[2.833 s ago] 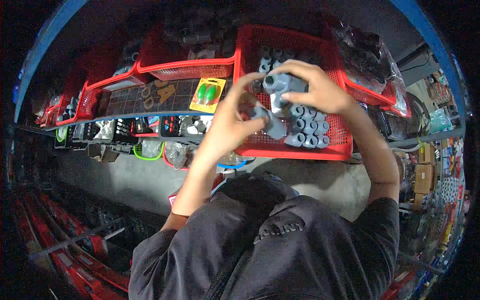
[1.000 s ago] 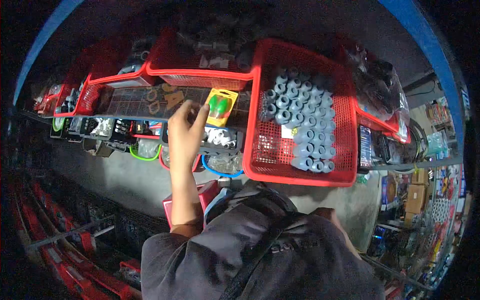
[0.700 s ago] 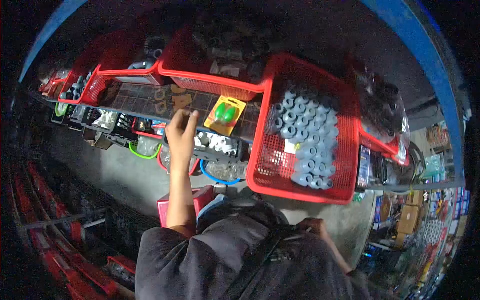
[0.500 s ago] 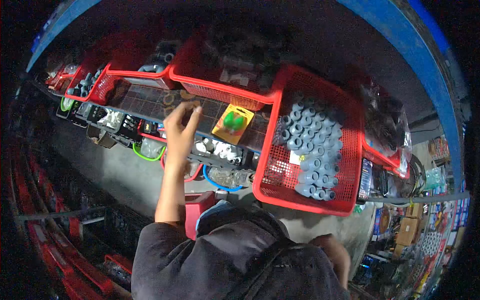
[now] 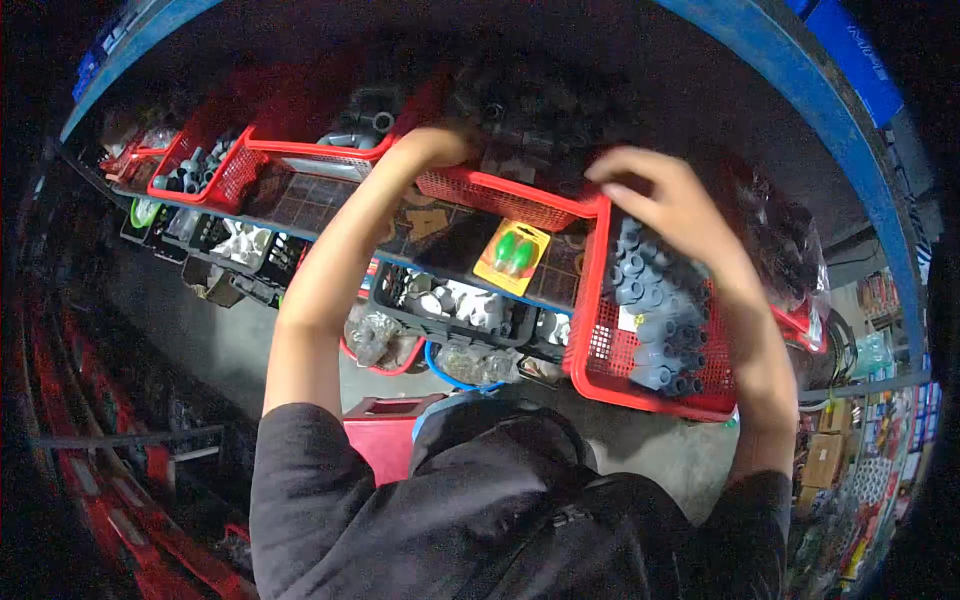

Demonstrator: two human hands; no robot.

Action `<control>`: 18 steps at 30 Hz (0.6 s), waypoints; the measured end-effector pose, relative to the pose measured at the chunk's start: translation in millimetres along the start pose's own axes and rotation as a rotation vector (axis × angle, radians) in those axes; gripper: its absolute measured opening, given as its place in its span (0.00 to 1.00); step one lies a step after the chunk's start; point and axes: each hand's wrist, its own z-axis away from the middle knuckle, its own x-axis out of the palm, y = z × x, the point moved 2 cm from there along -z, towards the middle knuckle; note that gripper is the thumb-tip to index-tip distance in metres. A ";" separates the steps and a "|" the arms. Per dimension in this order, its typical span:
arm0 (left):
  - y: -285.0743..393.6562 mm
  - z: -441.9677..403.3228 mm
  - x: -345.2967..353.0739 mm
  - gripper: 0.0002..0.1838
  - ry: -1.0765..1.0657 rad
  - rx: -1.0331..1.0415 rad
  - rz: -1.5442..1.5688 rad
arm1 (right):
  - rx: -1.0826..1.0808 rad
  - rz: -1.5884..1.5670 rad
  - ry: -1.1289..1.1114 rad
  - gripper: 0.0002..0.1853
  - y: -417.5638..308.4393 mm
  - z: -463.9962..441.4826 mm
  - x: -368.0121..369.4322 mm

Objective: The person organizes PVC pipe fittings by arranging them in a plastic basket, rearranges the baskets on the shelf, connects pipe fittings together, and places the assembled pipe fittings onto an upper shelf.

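Note:
My left hand point(image 5: 445, 147) reaches over the front rim of the middle red basket point(image 5: 500, 190). Its fingers disappear into shadow there, so their grip is hidden. My right hand point(image 5: 655, 190) hovers, slightly blurred, over the corner where this basket meets the right-hand red basket point(image 5: 590, 345). Thumb and fingers are apart, with nothing visible between them. Below that hand, grey pipe fittings point(image 5: 655, 335) fill much of the right basket. Between my arms, a yellow blister card point(image 5: 528, 277) with two green-topped items lies on the shelf point(image 5: 455, 255).
More red baskets point(image 5: 215, 190) stand farther left along the shelf. Underneath are black bins with white fittings point(image 5: 465, 303) and a blue-rimmed basket point(image 5: 470, 385) of bagged parts. A blue metal frame point(image 5: 800, 85) arches overhead. A red stool point(image 5: 380, 445) stands beside my body.
My left hand has gone from above the shelf over the middle basket's rim. My right hand has risen from beside my body to the baskets. The view has shifted slightly.

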 end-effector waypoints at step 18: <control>-28.8 -64.8 21.4 0.19 -0.227 0.001 0.032 | 0.351 0.212 -0.485 0.45 156.9 -96.3 132.7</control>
